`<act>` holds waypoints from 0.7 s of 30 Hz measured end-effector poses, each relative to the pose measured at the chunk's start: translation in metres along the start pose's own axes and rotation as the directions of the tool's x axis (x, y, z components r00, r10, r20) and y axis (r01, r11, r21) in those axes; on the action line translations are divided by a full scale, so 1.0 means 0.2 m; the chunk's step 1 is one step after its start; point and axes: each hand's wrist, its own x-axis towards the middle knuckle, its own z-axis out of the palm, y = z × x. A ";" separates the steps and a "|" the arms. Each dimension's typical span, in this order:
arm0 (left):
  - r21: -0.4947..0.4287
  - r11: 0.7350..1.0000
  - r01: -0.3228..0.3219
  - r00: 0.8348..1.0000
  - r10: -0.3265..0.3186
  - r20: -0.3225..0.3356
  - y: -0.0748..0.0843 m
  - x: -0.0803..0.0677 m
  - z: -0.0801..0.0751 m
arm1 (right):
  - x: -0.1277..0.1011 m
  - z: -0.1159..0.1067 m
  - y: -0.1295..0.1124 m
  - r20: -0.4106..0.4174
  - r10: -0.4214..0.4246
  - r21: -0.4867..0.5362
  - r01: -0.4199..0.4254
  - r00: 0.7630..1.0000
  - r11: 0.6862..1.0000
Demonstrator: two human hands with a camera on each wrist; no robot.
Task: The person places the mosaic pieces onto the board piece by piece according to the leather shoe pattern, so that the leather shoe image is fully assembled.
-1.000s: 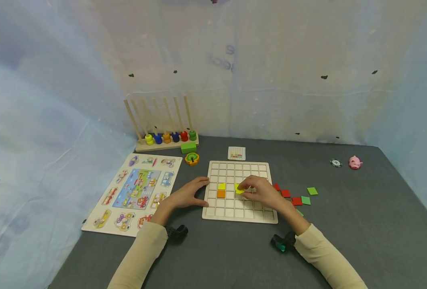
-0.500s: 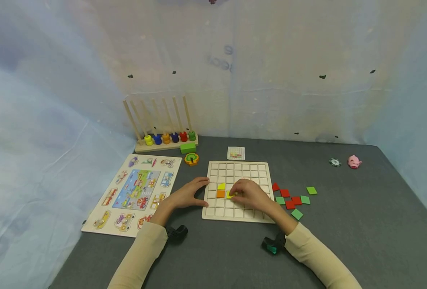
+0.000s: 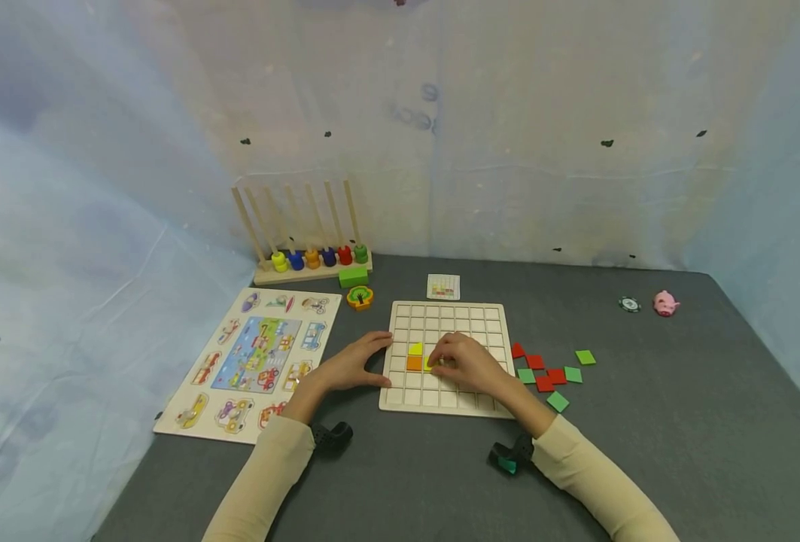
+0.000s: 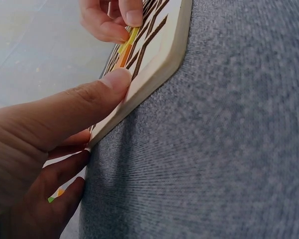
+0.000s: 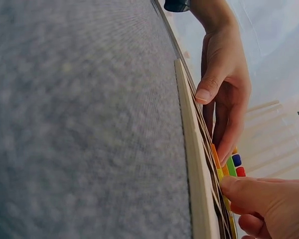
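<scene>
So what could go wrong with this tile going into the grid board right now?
The yellow tile pinched by the right hand sits tilted in the left wrist view, so it may catch on the cell ridges instead of dropping flat. It could also nudge the orange tile beside it. The left hand only rests on the grid board edge, so the board might slide.

A: Item one, enclosure?
B: Pale blue-white sheeting [image 3: 101, 150] draped on three sides, wrinkled, with small dark marks; faint mirrored lettering [image 3: 413, 113] shows through the back panel.
A: Item two, surface?
B: Dark grey felt-like tabletop [image 3: 677, 421], its far edge meeting the sheeting, its far right corner tucked under it.
A: Light?
B: Soft, even, with weak shadows.
</scene>
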 end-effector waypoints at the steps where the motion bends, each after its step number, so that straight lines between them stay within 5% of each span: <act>1: -0.001 1.000 -0.001 1.000 0.001 0.000 0.00 0.00 0.00 | 0.00 0.00 0.00 -0.001 0.001 -0.003 -0.001 1.000 1.000; 11: 0.003 1.000 0.000 1.000 0.000 0.001 0.00 0.00 0.00 | -0.01 -0.07 -0.01 0.058 0.008 0.075 -0.012 0.998 0.997; 21: 0.007 1.000 -0.006 1.000 0.006 -0.001 -0.01 0.00 0.00 | -0.14 -0.26 0.09 -0.034 0.035 0.046 -0.033 0.999 0.998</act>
